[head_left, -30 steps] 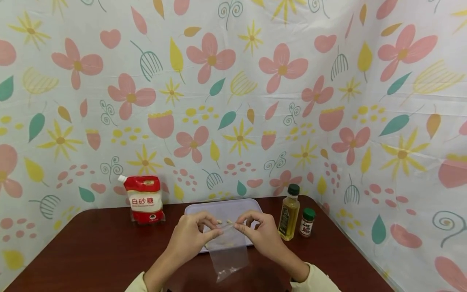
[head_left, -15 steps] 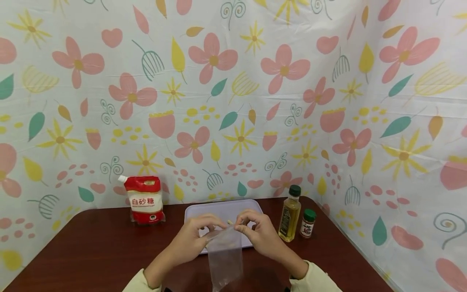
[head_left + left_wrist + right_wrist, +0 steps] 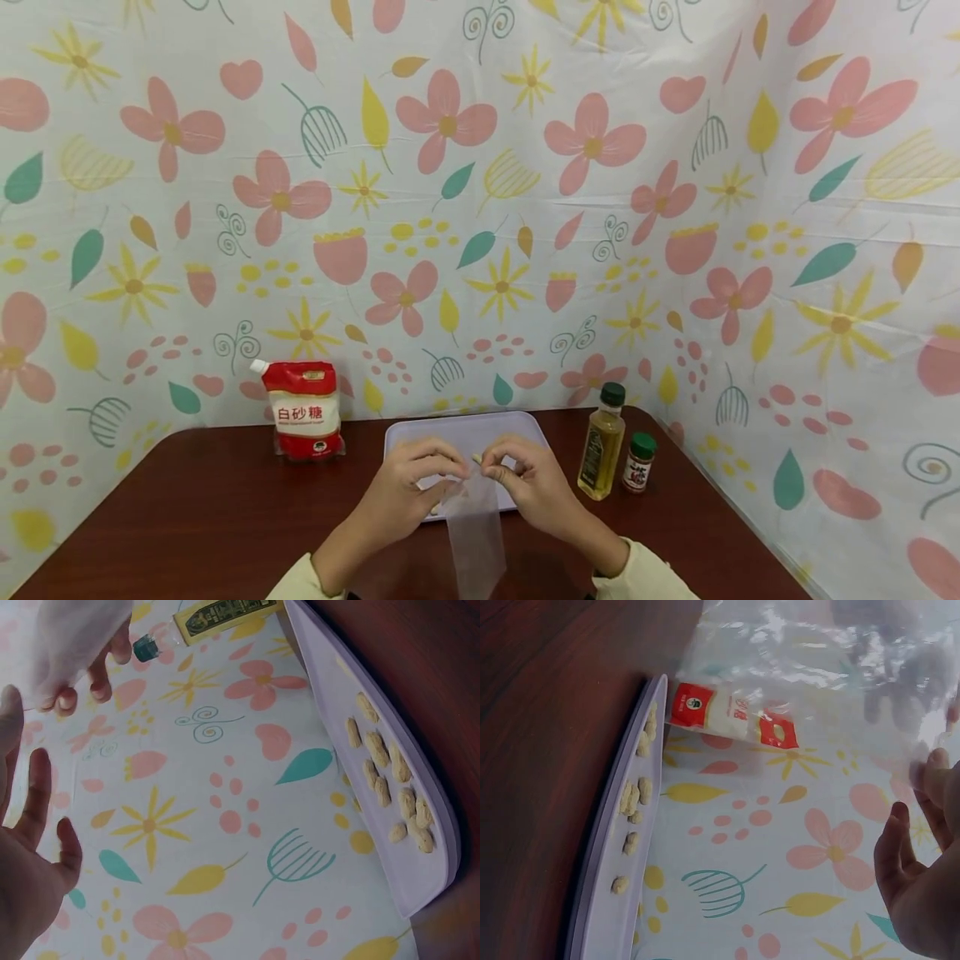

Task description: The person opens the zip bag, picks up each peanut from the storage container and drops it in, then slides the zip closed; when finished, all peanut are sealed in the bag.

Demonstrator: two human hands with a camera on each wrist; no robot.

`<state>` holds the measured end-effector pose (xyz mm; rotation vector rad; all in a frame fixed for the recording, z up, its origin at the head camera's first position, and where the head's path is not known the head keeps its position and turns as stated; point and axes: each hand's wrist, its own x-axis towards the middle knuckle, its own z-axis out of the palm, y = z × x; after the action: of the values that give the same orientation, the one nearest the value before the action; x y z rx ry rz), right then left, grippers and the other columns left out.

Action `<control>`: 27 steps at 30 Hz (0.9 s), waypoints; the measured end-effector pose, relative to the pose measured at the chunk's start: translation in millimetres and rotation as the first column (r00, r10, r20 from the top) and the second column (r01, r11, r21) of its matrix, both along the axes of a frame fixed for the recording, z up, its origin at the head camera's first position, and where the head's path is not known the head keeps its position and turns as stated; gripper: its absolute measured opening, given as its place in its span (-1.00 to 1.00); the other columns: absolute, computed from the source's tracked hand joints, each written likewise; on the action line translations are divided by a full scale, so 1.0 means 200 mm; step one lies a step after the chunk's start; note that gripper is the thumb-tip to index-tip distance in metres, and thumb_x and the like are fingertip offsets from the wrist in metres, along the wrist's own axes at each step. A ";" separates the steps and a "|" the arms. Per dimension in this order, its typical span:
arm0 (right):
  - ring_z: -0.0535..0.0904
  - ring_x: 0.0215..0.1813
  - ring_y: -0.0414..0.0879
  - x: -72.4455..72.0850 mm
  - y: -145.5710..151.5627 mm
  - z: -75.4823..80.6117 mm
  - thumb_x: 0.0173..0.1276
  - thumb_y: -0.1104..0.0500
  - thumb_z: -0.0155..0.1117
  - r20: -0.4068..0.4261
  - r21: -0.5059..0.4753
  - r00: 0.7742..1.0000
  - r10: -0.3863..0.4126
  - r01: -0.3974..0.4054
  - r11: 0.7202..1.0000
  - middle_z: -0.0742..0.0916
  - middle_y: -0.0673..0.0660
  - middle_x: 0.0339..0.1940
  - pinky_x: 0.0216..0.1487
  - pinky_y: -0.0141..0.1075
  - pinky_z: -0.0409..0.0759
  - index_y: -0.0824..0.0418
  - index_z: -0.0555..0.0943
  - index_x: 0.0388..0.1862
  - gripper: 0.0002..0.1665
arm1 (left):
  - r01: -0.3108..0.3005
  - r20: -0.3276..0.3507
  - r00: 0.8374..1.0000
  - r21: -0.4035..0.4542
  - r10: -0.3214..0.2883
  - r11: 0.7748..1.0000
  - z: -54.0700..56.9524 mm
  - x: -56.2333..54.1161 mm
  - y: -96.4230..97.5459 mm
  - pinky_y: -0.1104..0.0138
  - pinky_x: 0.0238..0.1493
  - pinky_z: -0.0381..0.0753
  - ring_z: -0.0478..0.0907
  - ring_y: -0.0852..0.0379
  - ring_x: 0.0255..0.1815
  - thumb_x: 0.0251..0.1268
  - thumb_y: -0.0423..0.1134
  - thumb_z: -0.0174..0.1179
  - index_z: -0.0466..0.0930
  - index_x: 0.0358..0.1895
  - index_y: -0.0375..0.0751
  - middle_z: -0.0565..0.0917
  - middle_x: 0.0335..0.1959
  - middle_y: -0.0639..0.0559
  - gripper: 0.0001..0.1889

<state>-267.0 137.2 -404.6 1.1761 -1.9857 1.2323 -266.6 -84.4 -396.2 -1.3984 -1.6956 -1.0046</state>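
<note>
A clear plastic bag (image 3: pixel 477 542) hangs between both hands above the table. My right hand (image 3: pixel 534 483) pinches its upper edge between thumb and forefinger. At the other upper corner, the left hand (image 3: pixel 411 490) has its thumb and forefinger on the bag's edge, other fingers loosely bent. In the right wrist view the bag (image 3: pixel 817 660) looks thin, shiny and wrinkled, with nothing visible inside. Behind the hands lies a pale lilac tray (image 3: pixel 450 427), partly hidden by them. Several peanuts in their shells (image 3: pixel 379 750) are scattered on it.
A red and white bag of sugar (image 3: pixel 303 412) stands at the back left of the dark wooden table (image 3: pixel 225 500). To the tray's right are a bottle of yellowish oil (image 3: pixel 602 446) and a small green-capped jar (image 3: pixel 639 467). A flower-patterned curtain (image 3: pixel 450 208) hangs behind.
The left fingers have shifted along the bag's upper edge. The bag, slanted and bunched up at first, now hangs longer and straighter. The right hand keeps its pinch; the head view has shifted slightly.
</note>
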 end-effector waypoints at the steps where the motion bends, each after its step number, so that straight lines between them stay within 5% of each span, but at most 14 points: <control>1: 0.52 -0.32 -0.19 0.00 0.00 0.00 0.26 0.39 0.31 -0.025 -0.005 1.000 -0.002 0.002 1.000 0.71 0.05 -0.30 -0.52 -0.35 0.46 0.06 0.63 -0.30 -0.78 | -0.010 -0.016 1.000 0.011 0.010 1.000 0.00 0.00 0.00 0.39 -0.14 0.52 0.64 0.17 -0.18 0.01 -0.54 0.42 0.73 -0.23 -0.07 0.67 -0.19 0.09 -0.70; 5: 0.54 -0.29 -0.19 0.00 0.00 -0.01 0.25 0.41 0.31 -0.113 -0.016 0.993 0.019 -0.021 1.000 0.74 0.02 -0.29 -0.45 -0.38 0.49 0.07 0.69 -0.21 -0.74 | -0.023 -0.076 0.997 0.039 0.026 0.999 0.00 0.01 0.01 0.39 -0.15 0.43 0.56 0.24 -0.25 -0.03 -0.45 0.45 0.73 -0.31 0.00 0.68 -0.24 0.16 -0.75; 14: 0.57 -0.11 -0.06 0.00 0.02 0.01 0.19 0.51 0.34 -0.165 0.005 0.973 0.159 -0.160 0.987 0.71 0.19 -0.07 -0.38 -0.30 0.51 0.19 0.69 -0.01 -0.59 | -0.114 -0.224 0.968 0.004 0.112 0.993 0.03 0.02 0.02 0.49 -0.23 0.25 0.45 0.29 -0.35 0.07 -0.38 0.42 0.71 -0.35 0.06 0.67 -0.28 0.23 -0.81; 22: 0.52 -0.31 -0.07 0.08 -0.02 0.10 0.05 0.55 0.41 -0.213 0.006 0.955 0.209 -0.213 0.977 0.72 0.15 -0.30 -0.47 -0.18 0.42 0.18 0.69 -0.26 -0.65 | -0.095 -0.328 0.940 0.016 0.095 0.995 0.02 0.02 0.04 0.49 -0.32 0.18 0.44 0.28 -0.41 0.09 -0.30 0.43 0.72 -0.29 0.03 0.68 -0.29 0.20 -0.85; 27: 0.50 -0.34 -0.11 0.08 -0.01 0.08 0.07 0.53 0.41 -0.235 0.003 0.952 0.198 -0.203 0.979 0.66 0.12 -0.31 -0.48 -0.34 0.44 0.15 0.66 -0.32 -0.68 | -0.075 -0.345 0.935 0.015 0.075 0.997 0.02 0.03 0.06 0.48 -0.29 0.25 0.48 0.28 -0.39 -0.03 -0.32 0.48 0.72 -0.28 -0.02 0.69 -0.30 0.18 -0.79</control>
<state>-251.2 134.3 -388.1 1.4690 -1.7098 1.1470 -260.8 -73.1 -391.7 -1.4040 -1.4728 -0.6697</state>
